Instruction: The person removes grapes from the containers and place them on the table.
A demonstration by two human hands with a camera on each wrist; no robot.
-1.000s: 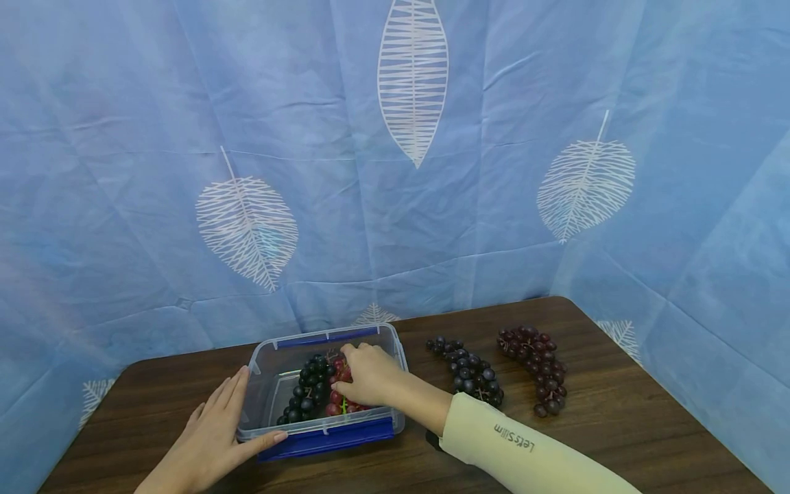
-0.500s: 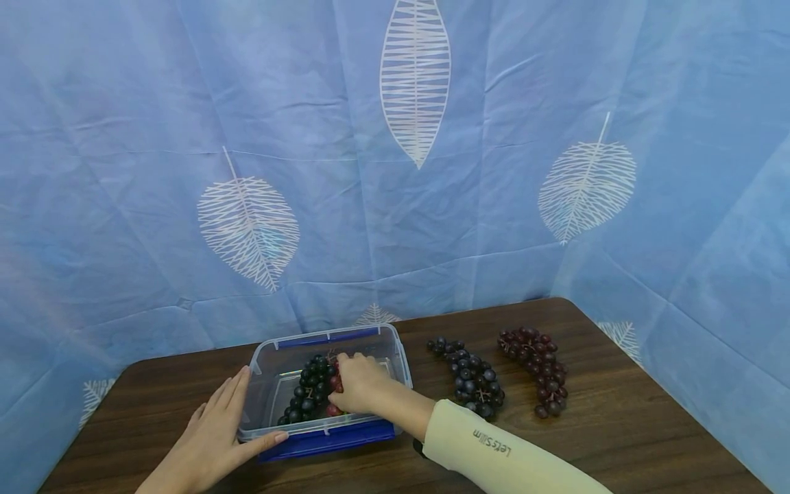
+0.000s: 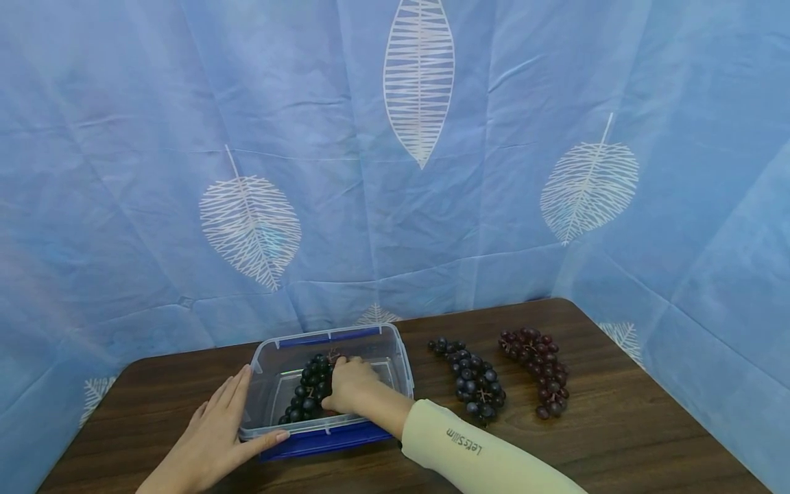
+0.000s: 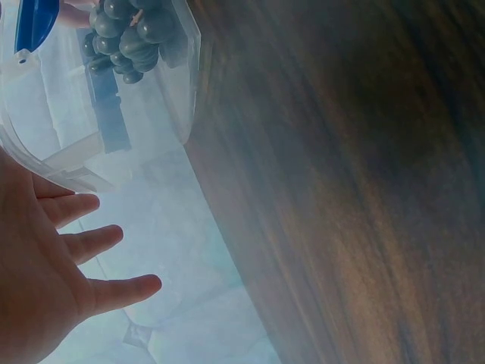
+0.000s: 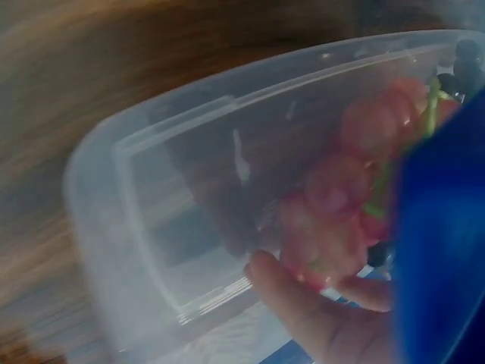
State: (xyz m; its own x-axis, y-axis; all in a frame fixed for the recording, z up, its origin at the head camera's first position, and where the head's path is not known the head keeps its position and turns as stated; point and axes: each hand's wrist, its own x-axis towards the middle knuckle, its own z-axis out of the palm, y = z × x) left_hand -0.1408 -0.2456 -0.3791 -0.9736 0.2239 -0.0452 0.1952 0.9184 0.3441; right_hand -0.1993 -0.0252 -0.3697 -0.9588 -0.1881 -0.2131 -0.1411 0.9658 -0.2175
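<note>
A clear plastic container (image 3: 271, 374) with blue latches (image 3: 330, 441) sits on the table. My left hand (image 3: 210, 432) rests at its left front corner, fingers straight along the side and thumb by the front rim. Inside lies a bunch of black grapes (image 3: 308, 391). To the right of that bunch, my right hand (image 3: 354, 387) reaches in and grips a bunch of red grapes (image 5: 333, 186), mostly hidden beneath it in the head view. The right wrist view shows fingertips (image 5: 265, 265) against the red grapes through the clear wall.
Right of the container, a bunch of dark blue grapes (image 3: 472, 377) and a bunch of dark red grapes (image 3: 543, 374) lie on the brown wooden table (image 3: 617, 425). A blue curtain (image 3: 333, 206) with white leaf prints hangs behind the table.
My right hand has shifted left inside the container, and more bare floor shows at its right end. The red grapes have become mostly covered. My left hand stays in place.
</note>
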